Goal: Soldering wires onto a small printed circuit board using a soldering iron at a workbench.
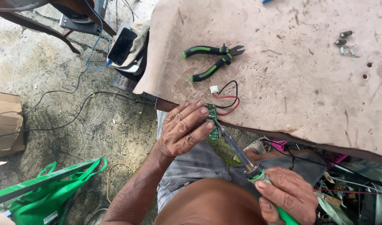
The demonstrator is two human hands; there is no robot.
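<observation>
Small green circuit board (212,120) is being pinched in the fingers of the left hand (183,129), which is steadying it at the near edge of the worn beige worktable (307,83). Red and black wires (229,99) are trailing from the board onto the table. The right hand (287,196) is gripping a green-handled soldering iron (245,160), angling its metal tip up to touch the board. Green-and-black-handled cutting pliers (212,60) are lying just beyond, within easy reach.
</observation>
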